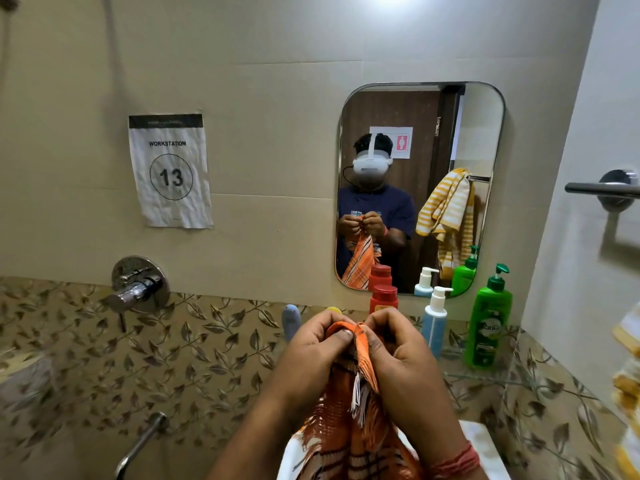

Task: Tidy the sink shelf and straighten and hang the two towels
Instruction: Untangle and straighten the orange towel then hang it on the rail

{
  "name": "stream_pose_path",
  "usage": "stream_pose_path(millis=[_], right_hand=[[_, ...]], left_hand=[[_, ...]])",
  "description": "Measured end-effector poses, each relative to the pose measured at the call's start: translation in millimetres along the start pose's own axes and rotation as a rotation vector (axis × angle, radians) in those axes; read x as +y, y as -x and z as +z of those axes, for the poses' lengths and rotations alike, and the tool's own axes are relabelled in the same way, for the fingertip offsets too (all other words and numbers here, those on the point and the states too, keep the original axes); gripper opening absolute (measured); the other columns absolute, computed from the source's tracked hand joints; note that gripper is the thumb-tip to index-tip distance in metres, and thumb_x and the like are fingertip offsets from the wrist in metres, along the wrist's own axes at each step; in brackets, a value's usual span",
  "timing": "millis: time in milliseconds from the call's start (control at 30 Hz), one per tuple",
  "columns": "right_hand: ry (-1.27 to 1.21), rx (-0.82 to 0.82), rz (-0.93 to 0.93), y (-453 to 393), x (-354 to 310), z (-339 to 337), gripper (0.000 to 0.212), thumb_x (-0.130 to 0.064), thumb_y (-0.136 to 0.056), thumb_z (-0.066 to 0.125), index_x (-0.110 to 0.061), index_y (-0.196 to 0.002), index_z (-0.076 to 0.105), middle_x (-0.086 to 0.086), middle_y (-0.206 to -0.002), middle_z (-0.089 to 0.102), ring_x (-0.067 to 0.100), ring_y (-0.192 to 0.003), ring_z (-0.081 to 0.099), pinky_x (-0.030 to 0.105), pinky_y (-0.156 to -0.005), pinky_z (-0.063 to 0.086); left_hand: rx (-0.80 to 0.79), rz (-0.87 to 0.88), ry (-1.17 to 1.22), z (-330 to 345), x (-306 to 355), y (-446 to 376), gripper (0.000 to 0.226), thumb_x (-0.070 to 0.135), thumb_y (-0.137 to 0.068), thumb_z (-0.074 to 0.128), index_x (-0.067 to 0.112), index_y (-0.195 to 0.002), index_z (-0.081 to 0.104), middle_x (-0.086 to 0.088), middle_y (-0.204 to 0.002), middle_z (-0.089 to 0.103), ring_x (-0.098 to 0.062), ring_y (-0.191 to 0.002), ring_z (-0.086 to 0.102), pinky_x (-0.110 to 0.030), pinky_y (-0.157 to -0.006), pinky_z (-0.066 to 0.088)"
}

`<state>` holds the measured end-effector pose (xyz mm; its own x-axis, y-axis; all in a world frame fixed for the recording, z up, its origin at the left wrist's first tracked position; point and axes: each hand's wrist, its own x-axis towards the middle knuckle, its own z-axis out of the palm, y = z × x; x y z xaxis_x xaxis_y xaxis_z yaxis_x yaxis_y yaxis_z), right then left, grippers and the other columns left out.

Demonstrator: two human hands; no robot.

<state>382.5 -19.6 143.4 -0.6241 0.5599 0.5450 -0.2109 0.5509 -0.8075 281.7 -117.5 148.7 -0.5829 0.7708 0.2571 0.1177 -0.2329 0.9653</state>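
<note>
Head view: both hands, left hand [313,355] and right hand [398,355], pinching orange towel [349,441], bottles [488,327] behind.

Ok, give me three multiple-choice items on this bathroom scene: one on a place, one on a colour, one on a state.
1. Where does the green bottle stand?
A. right of the blue bottle
B. left of the red bottle
C. under the tap

2. What colour is the towel in the hands?
A. blue
B. orange
C. white

3. How are the left hand and right hand holding it?
A. both pinching its top edge
B. only the right gripping
C. both open above it

Answers: 1 A, it stands farthest right on the shelf; 2 B, orange checks show; 3 A, fingers of both curl round the edge.
</note>
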Motion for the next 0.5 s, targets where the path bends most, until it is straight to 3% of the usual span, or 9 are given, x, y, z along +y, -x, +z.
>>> stream_pose_path(millis=[133,233,333,400,500], right_hand=[[0.055,0.022,-0.044,1.3,-1.8,0.5,0.017,-0.024,-0.095,0.060,-0.026,-0.079,0.058,-0.006,-0.073,0.059,0.003,-0.065,0.055,0.019,-0.057,0.045],[0.130,0.090,-0.111,2.5,-1.3,-0.7,0.016,-0.021,-0.095,0.059,-0.029,-0.081,0.057,-0.007,-0.079,0.057,0.010,-0.072,0.057,0.020,-0.059,0.047],[0.114,0.125,-0.115,6.4,-0.6,-2.0,0.013,-0.037,-0.095,0.052,-0.031,-0.084,0.052,-0.004,-0.081,0.060,0.012,-0.065,0.057,0.031,-0.056,0.049],[0.143,0.126,-0.121,8.0,0.2,-3.2,0.019,-0.048,-0.090,0.045,-0.031,-0.084,0.048,-0.002,-0.079,0.057,0.012,-0.064,0.055,0.027,-0.055,0.046],[0.203,0.045,-0.168,10.3,-2.2,-8.4,0.025,-0.049,-0.096,0.040,-0.029,-0.084,0.048,-0.004,-0.075,0.055,0.010,-0.069,0.054,0.022,-0.058,0.043]], left_hand=[[0.065,0.014,-0.004,8.5,-3.5,-2.3,0.024,0.031,-0.100,0.057,0.009,-0.102,0.068,-0.022,-0.097,0.072,-0.035,-0.092,0.071,-0.055,-0.092,0.054],[0.117,0.007,0.017,10.9,-4.0,-4.7,0.024,0.031,-0.098,0.058,0.010,-0.102,0.069,-0.023,-0.097,0.073,-0.042,-0.095,0.070,-0.057,-0.091,0.055],[0.158,0.021,-0.004,10.5,-4.5,-6.7,0.027,0.034,-0.097,0.058,0.010,-0.103,0.069,-0.021,-0.093,0.075,-0.038,-0.088,0.073,-0.055,-0.088,0.057],[0.169,0.010,0.008,10.2,-4.9,-7.4,0.031,0.037,-0.097,0.059,0.009,-0.103,0.069,-0.021,-0.093,0.075,-0.037,-0.088,0.074,-0.056,-0.089,0.057],[0.178,-0.014,0.038,11.0,-4.9,-6.4,0.040,0.049,-0.091,0.063,0.010,-0.100,0.069,-0.028,-0.098,0.071,-0.046,-0.095,0.069,-0.063,-0.092,0.052]])
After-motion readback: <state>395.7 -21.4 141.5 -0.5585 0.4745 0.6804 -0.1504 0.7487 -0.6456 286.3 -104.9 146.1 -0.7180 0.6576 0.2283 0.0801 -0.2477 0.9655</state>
